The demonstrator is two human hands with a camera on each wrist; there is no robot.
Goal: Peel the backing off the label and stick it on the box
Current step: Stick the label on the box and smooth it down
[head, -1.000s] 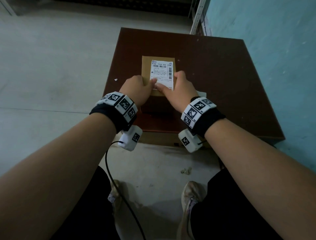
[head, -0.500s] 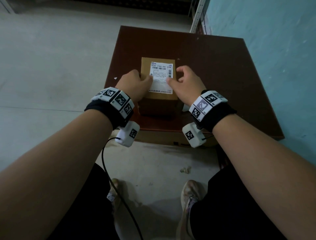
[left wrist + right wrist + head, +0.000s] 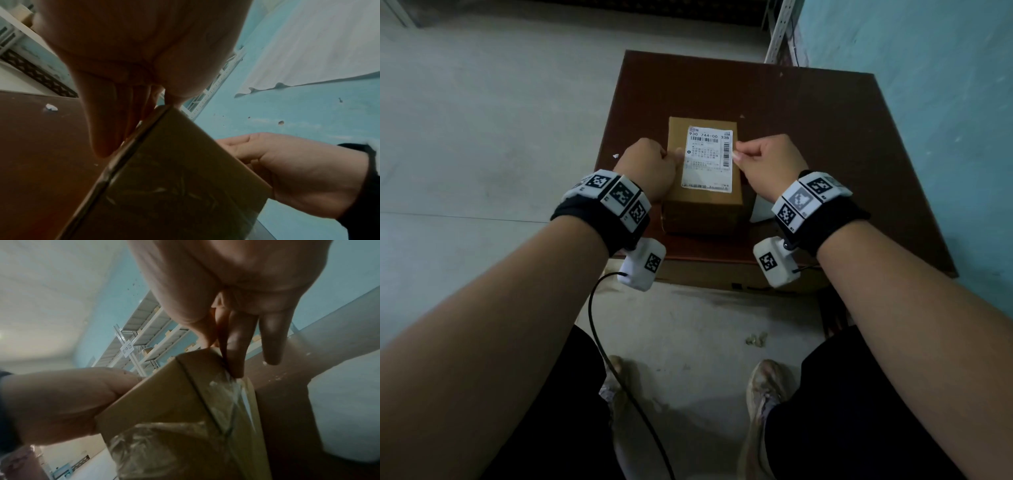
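where the pale grey concrete floor (image 3: 482,120) meets the dark reddish-brown wooden counter (image 3: 808,113), a small white paper scrap (image 3: 615,155) lies near the counter's left edge. just right of it the left hand (image 3: 650,168) wraps the left side of the small brown cardboard box (image 3: 702,212), its fingers (image 3: 107,129) running down the side wall and its thumb over the top edge, touching the left margin of the white printed shipping label (image 3: 708,158). that label lies flat on the box's top face, barcode and digits readable, and the box stands on the counter near its front edge. on the other side the right hand (image 3: 767,164) grips the box's right side in the same manner, fingers (image 3: 236,353) pressed along the wall and thumb curled over the top at the label's right margin. a white sheet of paper (image 3: 760,210) lies on the counter beside the box, under the right wrist. farther right stands a light blue painted wall (image 3: 928,120).
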